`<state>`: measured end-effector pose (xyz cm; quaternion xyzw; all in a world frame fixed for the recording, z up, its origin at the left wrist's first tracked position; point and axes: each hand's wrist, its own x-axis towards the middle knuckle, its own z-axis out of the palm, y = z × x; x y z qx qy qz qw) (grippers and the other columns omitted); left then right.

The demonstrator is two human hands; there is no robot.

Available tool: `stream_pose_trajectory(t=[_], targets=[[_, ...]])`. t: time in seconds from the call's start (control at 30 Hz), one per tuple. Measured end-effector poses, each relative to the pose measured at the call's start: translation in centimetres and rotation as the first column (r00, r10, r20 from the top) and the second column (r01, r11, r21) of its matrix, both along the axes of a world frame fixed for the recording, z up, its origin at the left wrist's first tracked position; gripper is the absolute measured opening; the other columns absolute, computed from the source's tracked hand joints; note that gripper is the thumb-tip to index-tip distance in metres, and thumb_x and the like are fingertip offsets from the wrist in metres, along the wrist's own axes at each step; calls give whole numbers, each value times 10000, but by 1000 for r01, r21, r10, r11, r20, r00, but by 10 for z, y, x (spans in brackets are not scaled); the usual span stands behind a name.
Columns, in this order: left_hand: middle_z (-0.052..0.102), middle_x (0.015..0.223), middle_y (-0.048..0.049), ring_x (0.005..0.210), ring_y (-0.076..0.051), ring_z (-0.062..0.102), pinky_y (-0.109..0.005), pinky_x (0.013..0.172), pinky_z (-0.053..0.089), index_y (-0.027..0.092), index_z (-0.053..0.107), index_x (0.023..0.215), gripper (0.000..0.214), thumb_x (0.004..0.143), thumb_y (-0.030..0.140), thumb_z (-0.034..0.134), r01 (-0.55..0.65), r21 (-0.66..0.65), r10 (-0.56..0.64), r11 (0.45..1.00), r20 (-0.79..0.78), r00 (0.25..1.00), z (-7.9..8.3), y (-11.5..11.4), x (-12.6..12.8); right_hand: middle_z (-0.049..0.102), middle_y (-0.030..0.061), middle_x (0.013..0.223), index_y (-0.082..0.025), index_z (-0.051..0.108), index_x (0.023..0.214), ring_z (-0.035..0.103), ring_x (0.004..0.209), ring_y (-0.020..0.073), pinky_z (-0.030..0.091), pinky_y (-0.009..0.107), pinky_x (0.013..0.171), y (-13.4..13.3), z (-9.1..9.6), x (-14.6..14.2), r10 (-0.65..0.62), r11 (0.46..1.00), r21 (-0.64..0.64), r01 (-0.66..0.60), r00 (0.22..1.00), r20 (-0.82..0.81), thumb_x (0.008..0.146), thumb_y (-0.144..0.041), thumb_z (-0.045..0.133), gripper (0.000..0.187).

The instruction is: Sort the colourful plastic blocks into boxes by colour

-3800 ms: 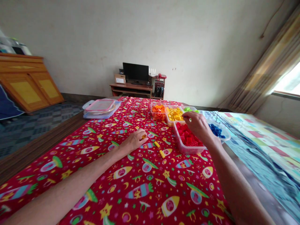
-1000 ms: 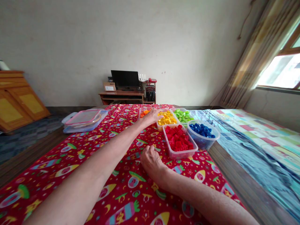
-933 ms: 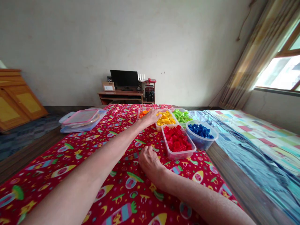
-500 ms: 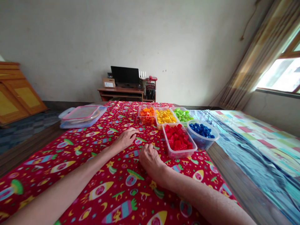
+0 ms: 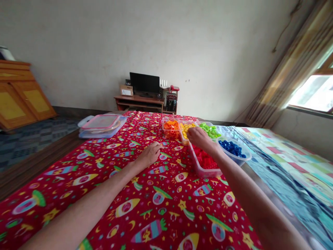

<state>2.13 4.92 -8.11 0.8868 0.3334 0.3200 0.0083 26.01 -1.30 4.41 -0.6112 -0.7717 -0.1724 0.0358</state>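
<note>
My left hand (image 5: 150, 154) rests on the red rocket-print tablecloth (image 5: 145, 194), fingers curled down loosely with nothing visible in them. My right hand (image 5: 201, 138) reaches forward over the clear tub of yellow pieces (image 5: 185, 127), fingers bent down toward it; what they hold, if anything, is hidden. My forearm crosses above the tub of red pieces (image 5: 205, 163). An orange tub (image 5: 170, 127), a green tub (image 5: 211, 129) and a round blue tub (image 5: 234, 149) stand around them.
Stacked clear lids and containers (image 5: 102, 123) lie at the table's far left edge. A patterned sheet (image 5: 286, 156) covers the surface to the right. Behind stand a desk with a monitor (image 5: 144, 83), a wooden cabinet (image 5: 18, 93) and a curtained window (image 5: 312, 93).
My right hand has lifted off the cloth in front of the red tub and moved forward over the yellow tub. My left hand, earlier drawn back from the tubs, stays on the cloth.
</note>
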Motion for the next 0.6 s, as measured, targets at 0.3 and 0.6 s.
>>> stream_pose_trajectory(t=[0.3, 0.6], targets=[[624, 936, -76, 879, -182, 608, -301, 805, 505, 154, 647, 951, 263, 857, 77, 414, 10, -24, -10, 1000, 19, 1000, 0, 0, 0, 675, 155, 1068, -137, 649, 1085, 601, 981, 234, 432, 292, 794, 51, 26, 31, -162, 973, 112, 200, 946, -279, 931, -331, 353, 385], [615, 929, -69, 870, -175, 604, -292, 797, 509, 164, 656, 953, 267, 863, 86, 417, 24, -25, -22, 999, 56, 998, -1, 0, 1, 611, 161, 1249, -111, 564, 1279, 573, 1120, 250, 429, 355, 942, 62, 3, 51, 63, 985, -153, -75, 995, -77, 919, -307, 402, 441]])
